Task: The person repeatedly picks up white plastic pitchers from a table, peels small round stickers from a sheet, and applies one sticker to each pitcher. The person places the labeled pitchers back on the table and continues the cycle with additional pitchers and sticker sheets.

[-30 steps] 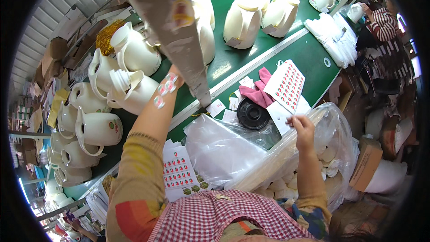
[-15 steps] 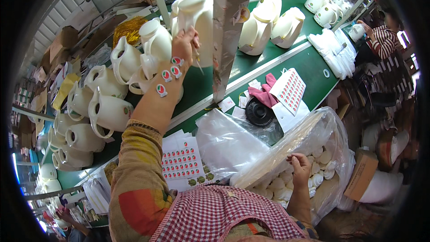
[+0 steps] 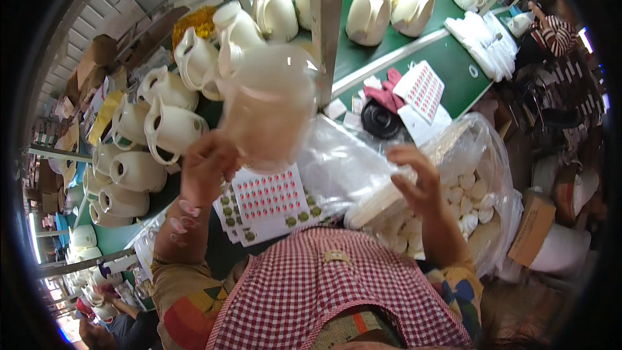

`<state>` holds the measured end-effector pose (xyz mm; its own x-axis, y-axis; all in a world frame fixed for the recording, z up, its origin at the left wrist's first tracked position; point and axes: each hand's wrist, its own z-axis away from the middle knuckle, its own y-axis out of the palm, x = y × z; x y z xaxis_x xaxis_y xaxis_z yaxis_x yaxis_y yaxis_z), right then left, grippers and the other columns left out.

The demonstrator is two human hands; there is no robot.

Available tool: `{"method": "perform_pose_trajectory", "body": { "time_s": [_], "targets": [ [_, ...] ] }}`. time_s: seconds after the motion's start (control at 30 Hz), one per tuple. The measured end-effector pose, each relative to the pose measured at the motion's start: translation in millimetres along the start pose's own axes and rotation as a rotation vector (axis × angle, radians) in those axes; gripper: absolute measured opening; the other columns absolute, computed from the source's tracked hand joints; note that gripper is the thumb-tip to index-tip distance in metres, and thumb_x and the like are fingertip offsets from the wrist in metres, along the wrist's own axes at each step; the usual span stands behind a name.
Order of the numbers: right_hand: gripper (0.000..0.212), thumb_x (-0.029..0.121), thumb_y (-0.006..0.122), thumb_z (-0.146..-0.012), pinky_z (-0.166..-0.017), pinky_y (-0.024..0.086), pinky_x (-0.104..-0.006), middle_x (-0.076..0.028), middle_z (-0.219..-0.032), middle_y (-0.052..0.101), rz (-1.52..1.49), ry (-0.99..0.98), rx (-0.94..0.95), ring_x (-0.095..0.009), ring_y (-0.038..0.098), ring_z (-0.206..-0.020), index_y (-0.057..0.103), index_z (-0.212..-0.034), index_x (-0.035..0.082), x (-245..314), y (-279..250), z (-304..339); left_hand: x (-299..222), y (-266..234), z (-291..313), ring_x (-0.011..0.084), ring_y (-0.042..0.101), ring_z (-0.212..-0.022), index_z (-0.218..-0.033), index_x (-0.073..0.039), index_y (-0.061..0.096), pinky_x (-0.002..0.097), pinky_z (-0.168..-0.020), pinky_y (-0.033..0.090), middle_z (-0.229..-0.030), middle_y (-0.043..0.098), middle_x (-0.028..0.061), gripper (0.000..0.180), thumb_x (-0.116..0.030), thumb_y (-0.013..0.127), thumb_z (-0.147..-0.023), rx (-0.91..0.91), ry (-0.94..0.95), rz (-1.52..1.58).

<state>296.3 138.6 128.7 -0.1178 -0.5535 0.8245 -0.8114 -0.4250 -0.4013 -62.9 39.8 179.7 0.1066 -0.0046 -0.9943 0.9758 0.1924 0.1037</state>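
Workshop, pale ribbed wall at upper left, green bench (image 3: 460,79) running diagonally away from the person. Nearest: red-and-white checked cotton apron (image 3: 324,266). Left hand (image 3: 210,165), fingers curled, grasping a cream jug (image 3: 272,107) at its lower left; exact part gripped unclear. Jug is off the bench, in front of the person, above the sticker sheet with red pictures (image 3: 269,196). Its long axis runs up and slightly right in view; heavy motion blur, can't tell mouth end from base. Body rounded, smooth. Several small stickers (image 3: 183,221) on left wrist, too smeared to count. Right hand (image 3: 418,178) released, fingers spread, holding nothing visible, near a clear, crinkly plastic bag (image 3: 495,175) of pale rounded pieces (image 3: 468,204), many. Sheets with green pictures (image 3: 232,217) lie under the red one. Glossy plastic film (image 3: 343,152), one sheet or more. Beyond: one round black lid (image 3: 381,118), one crumpled pink cloth (image 3: 387,93), a second red-picture sheet (image 3: 424,87). Left: about eight cream jugs (image 3: 178,131) on their sides, openings mostly toward upper left. Three upright jugs (image 3: 414,10) right of the metal post (image 3: 326,26). Far upper right: co-worker in striped sleeve (image 3: 558,35).
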Motion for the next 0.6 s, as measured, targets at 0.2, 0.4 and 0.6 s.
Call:
{"method": "perform_pose_trajectory", "body": {
  "time_s": [0.2,0.4,0.6],
  "targets": [
    [0.072,0.047,0.069,-0.069,-0.097,0.038,-0.0393,-0.015,-0.133,0.043,0.344,0.166,0.295,-0.033,0.044,-0.119,0.046,-0.127,0.011,23.6,26.1,-40.0,71.0,46.1,20.4,0.0084,0.05,-0.057,-0.09,0.001,0.061,0.0239,-0.051,0.039,-0.063,0.054,0.0005,0.023,-0.021,0.056,-0.085,0.476,-0.351,-0.323],
    [0.08,0.035,0.072,-0.063,-0.095,0.04,-0.0378,-0.015,-0.13,0.042,0.369,0.431,0.482,-0.032,0.046,-0.116,0.041,-0.132,0.012,22.6,30.0,-11.3,102.2,71.4,31.9,0.0141,0.055,-0.061,-0.09,0.001,0.064,0.028,-0.058,0.043,-0.069,0.06,0.0079,0.025,-0.022,0.057,-0.084,0.531,-0.253,-0.343],
    [0.088,0.021,0.078,-0.055,-0.096,0.04,-0.0387,-0.017,-0.131,0.037,0.336,0.301,0.425,-0.033,0.043,-0.117,0.04,-0.134,0.018,8.8,25.3,16.3,114.0,80.5,32.5,0.0057,0.047,-0.053,-0.09,0.001,0.062,0.021,-0.047,0.036,-0.063,0.054,-0.0003,0.026,-0.024,0.055,-0.087,0.568,-0.232,-0.33]
  ]
}}
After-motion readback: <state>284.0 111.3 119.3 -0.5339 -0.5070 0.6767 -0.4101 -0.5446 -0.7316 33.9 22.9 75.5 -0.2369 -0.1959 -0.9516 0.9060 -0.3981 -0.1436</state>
